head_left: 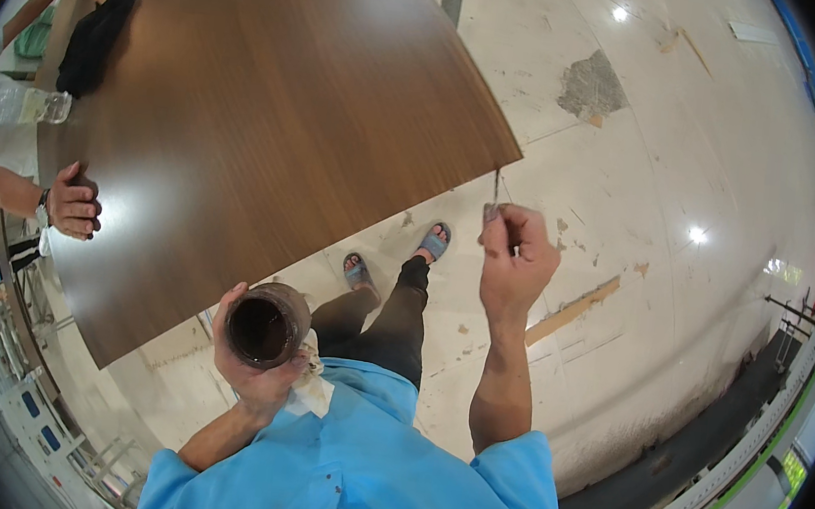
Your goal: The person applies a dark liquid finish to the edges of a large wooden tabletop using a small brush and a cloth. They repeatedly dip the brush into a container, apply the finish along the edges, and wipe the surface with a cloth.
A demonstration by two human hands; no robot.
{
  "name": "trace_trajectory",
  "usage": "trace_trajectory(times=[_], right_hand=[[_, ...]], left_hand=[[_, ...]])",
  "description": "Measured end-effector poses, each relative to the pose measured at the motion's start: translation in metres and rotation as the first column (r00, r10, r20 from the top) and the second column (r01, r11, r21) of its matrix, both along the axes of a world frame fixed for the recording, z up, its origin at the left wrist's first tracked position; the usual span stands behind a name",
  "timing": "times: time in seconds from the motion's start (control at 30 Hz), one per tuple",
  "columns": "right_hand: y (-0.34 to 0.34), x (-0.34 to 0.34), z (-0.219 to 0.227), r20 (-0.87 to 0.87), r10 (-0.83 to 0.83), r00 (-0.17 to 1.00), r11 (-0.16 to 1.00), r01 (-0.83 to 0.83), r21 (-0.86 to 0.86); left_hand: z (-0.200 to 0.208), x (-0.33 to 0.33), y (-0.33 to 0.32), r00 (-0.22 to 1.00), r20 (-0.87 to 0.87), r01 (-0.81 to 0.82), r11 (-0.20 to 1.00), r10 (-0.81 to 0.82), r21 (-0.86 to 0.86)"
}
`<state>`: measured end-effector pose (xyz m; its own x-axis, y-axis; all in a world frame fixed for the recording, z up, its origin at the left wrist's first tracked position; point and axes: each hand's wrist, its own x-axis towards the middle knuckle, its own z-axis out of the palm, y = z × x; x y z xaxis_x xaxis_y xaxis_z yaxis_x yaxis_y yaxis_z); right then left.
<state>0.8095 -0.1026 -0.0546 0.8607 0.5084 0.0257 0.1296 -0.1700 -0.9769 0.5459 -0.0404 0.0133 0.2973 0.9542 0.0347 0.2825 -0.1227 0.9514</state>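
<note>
Cradling round dark-filled jar [265, 327] upright in left hand [253, 377], mouth level; right hand [516, 261] pinch-grip closed on thin metal tool [496, 188] beside brown wooden panel corner [498, 145].

Furniture workshop — big veneered panel [263, 120], conveyor line [701, 484] (worn floor [656, 161]).
</note>
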Motion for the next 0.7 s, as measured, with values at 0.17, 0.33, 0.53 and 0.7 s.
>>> trace_trajectory(times=[0.17, 0.33, 0.53, 0.7], right_hand=[[0.009, -0.065, 0.006, 0.007, 0.249, 0.968, 0.968, -0.249, -0.013], [0.008, -0.082, 0.012, 0.016, 0.150, 0.989, 0.987, -0.151, 0.049], [0.017, -0.108, 0.005, -0.026, 0.214, 0.976, 0.977, -0.215, -0.008], [0.013, -0.114, 0.013, 0.043, 0.136, 0.990, 0.990, -0.137, 0.023]], left_hand=[[0.000, -0.015, 0.002, 1.000, 0.003, -0.010, 0.999, 0.010, 0.036], [-0.002, -0.035, 0.000, 0.998, 0.026, -0.064, 0.998, 0.064, 0.029], [-0.002, -0.056, 0.000, 0.999, 0.015, -0.053, 0.998, 0.052, 0.022], [0.000, -0.070, 0.000, 0.997, 0.031, -0.073, 0.996, 0.071, 0.058]])
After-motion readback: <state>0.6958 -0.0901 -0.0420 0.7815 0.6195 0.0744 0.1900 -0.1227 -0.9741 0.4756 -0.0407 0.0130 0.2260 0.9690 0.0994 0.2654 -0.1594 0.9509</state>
